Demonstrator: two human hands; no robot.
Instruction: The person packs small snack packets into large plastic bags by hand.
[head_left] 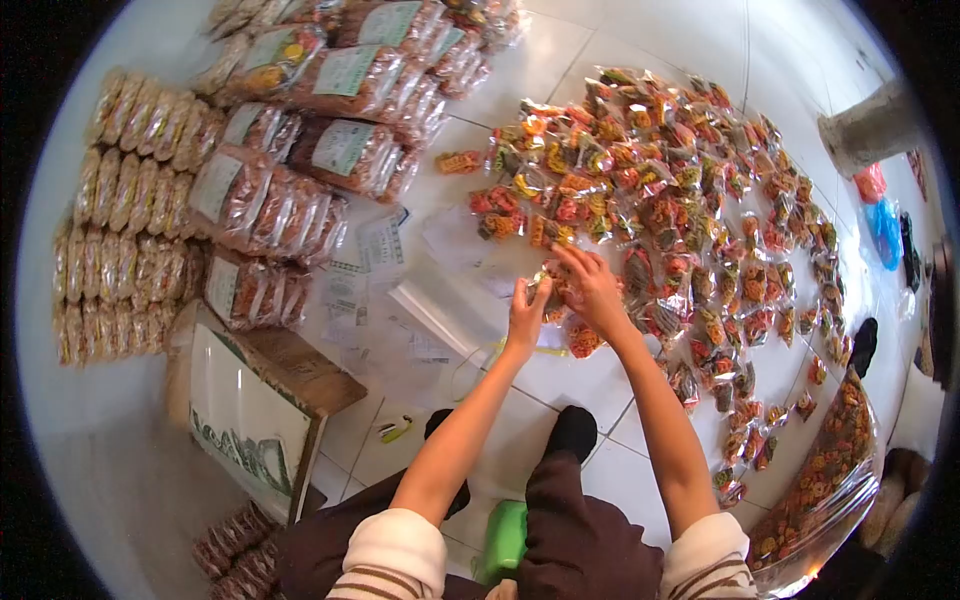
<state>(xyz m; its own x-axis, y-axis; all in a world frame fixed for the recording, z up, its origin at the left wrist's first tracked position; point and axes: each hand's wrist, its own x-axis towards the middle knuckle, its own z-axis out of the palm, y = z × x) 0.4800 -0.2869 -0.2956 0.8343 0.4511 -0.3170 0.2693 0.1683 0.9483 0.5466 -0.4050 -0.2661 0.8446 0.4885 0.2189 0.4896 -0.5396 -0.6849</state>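
My left hand (pixel 528 318) is closed in a pinch on the near side of a small clear snack packet (pixel 552 277). My right hand (pixel 592 292) curls over the same packet from the right, its fingers partly hiding it. Just beyond and to the right lie many small clear packets (pixel 650 165) of orange, red and green snack pieces. One packet (pixel 584 340) rests right below my right hand. Left of my hands, a stack of clear plastic bags (pixel 440 312) lies flat beside printed paper labels (pixel 380 245).
Large labelled packs (pixel 345 75) and rows of pale packs (pixel 135 190) are stacked at left. A framed board (pixel 245 400) leans near my left leg, by a green stapler-like tool (pixel 396 430). A big snack-filled bag (pixel 820 480) lies right; a pillar (pixel 870 130) stands behind.
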